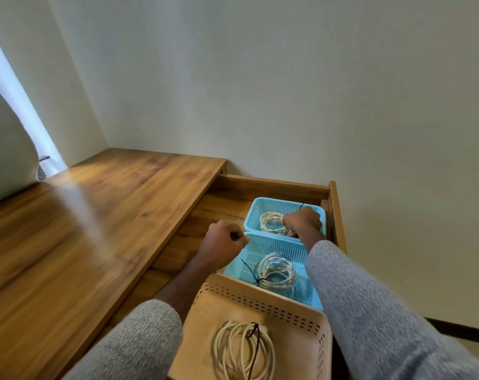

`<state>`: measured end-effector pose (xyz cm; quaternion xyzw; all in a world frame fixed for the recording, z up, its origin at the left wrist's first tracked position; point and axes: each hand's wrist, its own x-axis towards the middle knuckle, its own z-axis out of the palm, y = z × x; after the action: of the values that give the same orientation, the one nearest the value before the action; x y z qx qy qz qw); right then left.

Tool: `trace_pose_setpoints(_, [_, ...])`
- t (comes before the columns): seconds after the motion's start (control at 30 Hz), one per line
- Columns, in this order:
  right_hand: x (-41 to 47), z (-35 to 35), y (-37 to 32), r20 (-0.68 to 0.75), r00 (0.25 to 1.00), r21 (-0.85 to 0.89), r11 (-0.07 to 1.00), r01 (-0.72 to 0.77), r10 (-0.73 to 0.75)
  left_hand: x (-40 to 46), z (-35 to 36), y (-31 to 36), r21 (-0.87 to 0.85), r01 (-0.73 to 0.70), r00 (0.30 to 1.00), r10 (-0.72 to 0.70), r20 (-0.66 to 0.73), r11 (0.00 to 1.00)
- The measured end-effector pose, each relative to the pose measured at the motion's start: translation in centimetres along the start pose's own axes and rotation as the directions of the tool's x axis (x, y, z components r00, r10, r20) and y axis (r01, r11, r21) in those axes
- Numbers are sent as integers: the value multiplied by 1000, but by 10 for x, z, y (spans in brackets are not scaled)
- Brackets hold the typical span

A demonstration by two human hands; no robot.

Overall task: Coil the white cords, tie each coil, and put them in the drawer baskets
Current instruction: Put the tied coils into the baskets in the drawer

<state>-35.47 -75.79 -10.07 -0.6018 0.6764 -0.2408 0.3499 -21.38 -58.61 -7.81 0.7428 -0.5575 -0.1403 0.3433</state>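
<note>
while lowering the far coil [271,222] under the right hand [302,220], keep those curled fingers closed on its right-hand loops until the floor of the far blue basket [260,204] takes the weight. seemingly gripping loops there, fingertips hidden beneath the knuckles; on cord alone or on the black tie [301,206] trailing just behind them, cannot tell. release by straightening the fingers upward, not by dragging sideways, so as not to snag a loop or pull the knot loose. check the tie by feel before letting go; tuck its loose tail inside the rim.

left hand [223,241] balled in a fist just left of the right fingers, nothing visible inside it, hovering by the rim of the middle blue basket [274,242]. use it to steady that rim if the far basket slides.

nearer than the fingers: the middle coil [278,272], tied in black, lying flat; nearer again, the beige basket [260,297] with a third tied coil [243,349]. around all three, the open wooden drawer [334,212]; left of the fist, the desktop [95,215]. probably the final placement, so withdraw slowly, clear of the basket walls.
</note>
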Motion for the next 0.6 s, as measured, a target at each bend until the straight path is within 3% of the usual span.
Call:
trace_pose_setpoints(0.17, [-12,-31,9,-58,981,-109,978,177,-184,-7,3,19,-7,-31,999,31,-22,999])
trace_pose_setpoints(0.33, [-58,-84,51,-213,881,-18,903,428,-422,-22,24,48,-20,-92,996,92,3,996])
trace_pose_setpoints(0.5, [-95,-119,115,-239,843,17,866,500,-482,-52,51,84,0,-170,985,170,-12,985])
trace_pose_setpoints(0.6, [-109,-126,143,-221,856,100,863,496,-466,-75,65,102,30,-242,970,241,36,970])
